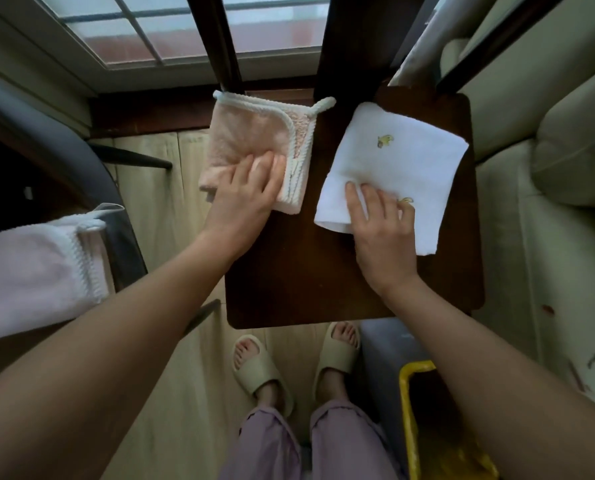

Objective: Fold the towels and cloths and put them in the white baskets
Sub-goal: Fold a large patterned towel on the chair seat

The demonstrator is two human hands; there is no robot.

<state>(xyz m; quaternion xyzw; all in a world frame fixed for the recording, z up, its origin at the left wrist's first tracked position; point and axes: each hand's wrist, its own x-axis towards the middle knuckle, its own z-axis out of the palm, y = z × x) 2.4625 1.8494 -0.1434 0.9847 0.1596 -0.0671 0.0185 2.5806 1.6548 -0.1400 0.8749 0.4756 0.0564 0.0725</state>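
Neither hand grips anything: the left hand lies flat, fingers straight, pressing the near right part of the pink cloth, and the right hand lies flat with spread fingers on the near left part of the white cloth.

Both cloths are folded and lie on the dark table. The pink cloth sits at the table's far left corner; its left part hangs past the left edge over the floor, and its white corded trim runs along its far and right sides. The white cloth lies toward the far right, turned at an angle, its right corner near the table's right edge. A narrow strip of bare wood separates the two cloths. The near half of the table is bare up to its near edge.

Another pale towel lies well apart on the left. A yellow bin stands below the near right corner, beside the person's feet in slippers. A cushioned seat borders the right edge.
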